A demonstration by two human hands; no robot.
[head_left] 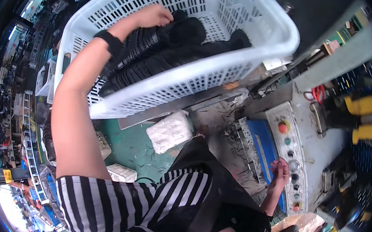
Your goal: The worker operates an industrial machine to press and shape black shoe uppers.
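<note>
My left hand (154, 16) reaches into a large white plastic basket (177, 88), its fingers bent and closed at the end of a row of black curved pieces (188, 31). Those pieces are nested tightly in long rows; their exact kind is not clear. A black band circles my left wrist. Low on the right, my right hand (281, 170) hangs beside a control panel (293, 166) with several round buttons. Its fingers are loosely bent and apart, with nothing seen in them.
A white wrapped bundle (170, 131) lies on the green floor below the basket. Next to the panel is a blue machine part (262, 144), with dark scraps scattered around it. A yellow machine part (369, 118) stands far right. A white crate (122, 172) sits near my left side.
</note>
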